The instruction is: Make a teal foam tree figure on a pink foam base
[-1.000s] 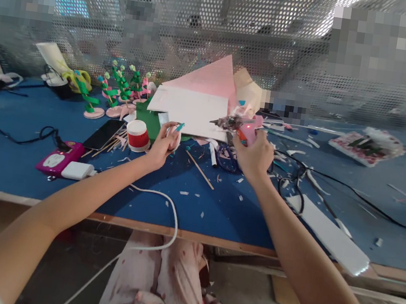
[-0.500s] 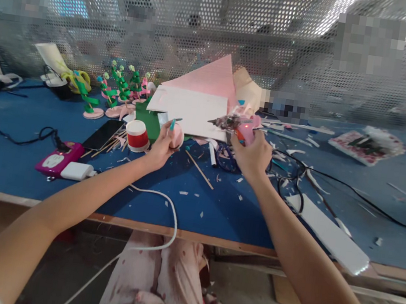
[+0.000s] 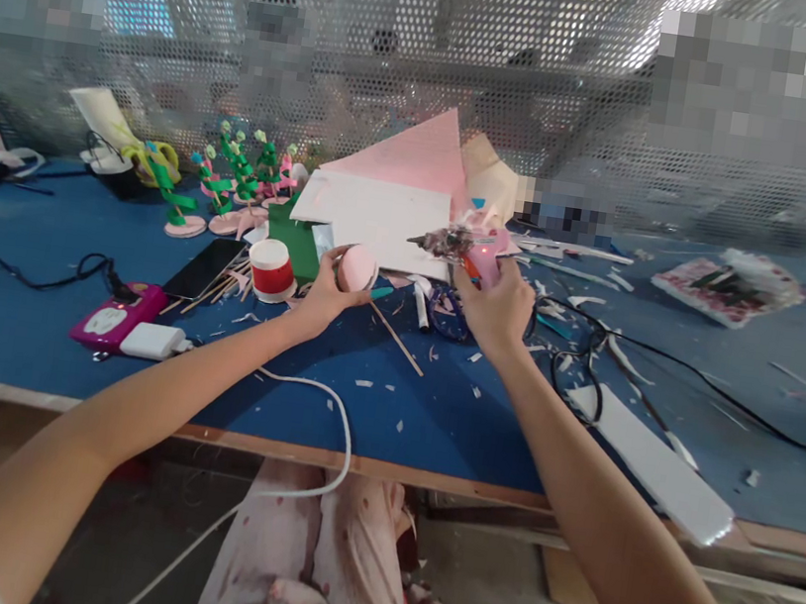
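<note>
My left hand (image 3: 325, 293) is closed around a small round pink disc (image 3: 358, 269), its flat face turned up toward me, with a teal bit at its lower right. My right hand (image 3: 496, 307) grips a pink hot glue gun (image 3: 471, 251); its grimy nozzle points left, a short way from the disc, and a red light glows on it. Both hands hover over the blue table (image 3: 395, 411), just in front of a white foam sheet (image 3: 381, 217).
A red-and-white tape roll (image 3: 273, 270), a phone (image 3: 206, 266), a pink power strip (image 3: 117, 316) with a white plug and cable, green paper flowers on pink bases (image 3: 229, 183), pink sheets (image 3: 415, 158), black cables (image 3: 664, 364), a wooden stick (image 3: 398, 338) and scraps lie around.
My left hand has turned the pink disc so its flat face shows, and moved it slightly right toward the glue gun. My right hand has barely shifted.
</note>
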`<state>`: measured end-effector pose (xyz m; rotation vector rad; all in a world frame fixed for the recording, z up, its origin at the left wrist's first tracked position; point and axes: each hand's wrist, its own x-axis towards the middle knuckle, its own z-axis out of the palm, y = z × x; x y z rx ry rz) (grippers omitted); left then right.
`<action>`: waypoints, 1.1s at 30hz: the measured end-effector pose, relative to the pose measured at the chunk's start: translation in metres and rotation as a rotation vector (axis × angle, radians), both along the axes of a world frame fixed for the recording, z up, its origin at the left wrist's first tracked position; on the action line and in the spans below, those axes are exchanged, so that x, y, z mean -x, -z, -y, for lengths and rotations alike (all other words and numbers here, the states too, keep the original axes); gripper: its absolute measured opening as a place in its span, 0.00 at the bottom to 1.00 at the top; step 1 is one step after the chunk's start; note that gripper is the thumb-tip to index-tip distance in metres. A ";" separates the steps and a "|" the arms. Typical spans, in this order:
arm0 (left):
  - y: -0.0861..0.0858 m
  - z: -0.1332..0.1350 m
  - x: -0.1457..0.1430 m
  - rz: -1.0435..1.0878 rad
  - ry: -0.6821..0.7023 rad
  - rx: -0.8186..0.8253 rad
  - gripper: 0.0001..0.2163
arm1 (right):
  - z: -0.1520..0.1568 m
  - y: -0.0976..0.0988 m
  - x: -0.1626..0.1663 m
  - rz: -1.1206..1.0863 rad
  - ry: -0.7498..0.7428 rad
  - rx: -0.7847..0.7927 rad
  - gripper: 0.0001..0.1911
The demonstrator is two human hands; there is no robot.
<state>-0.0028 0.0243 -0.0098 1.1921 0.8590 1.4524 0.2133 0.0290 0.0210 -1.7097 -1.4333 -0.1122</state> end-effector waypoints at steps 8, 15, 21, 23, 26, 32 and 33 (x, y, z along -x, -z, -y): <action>-0.016 0.012 -0.007 0.189 0.054 0.207 0.28 | 0.002 -0.002 0.002 -0.010 -0.018 0.005 0.16; -0.024 0.016 -0.005 0.151 0.008 0.269 0.12 | 0.005 -0.004 0.005 -0.003 -0.027 0.050 0.16; -0.024 0.016 -0.007 0.210 0.030 0.276 0.11 | 0.005 -0.005 0.005 0.001 -0.014 0.086 0.16; -0.025 0.017 -0.008 0.214 0.054 0.272 0.11 | 0.004 -0.005 0.005 -0.005 -0.019 0.077 0.16; -0.026 0.017 -0.008 0.214 0.057 0.274 0.09 | 0.005 -0.005 0.005 -0.019 -0.028 0.059 0.16; -0.024 0.013 -0.008 0.236 0.051 0.273 0.11 | 0.009 -0.005 0.008 0.010 -0.107 -0.086 0.14; -0.024 0.013 -0.008 0.243 0.058 0.264 0.12 | 0.010 -0.005 0.008 0.031 -0.127 -0.119 0.14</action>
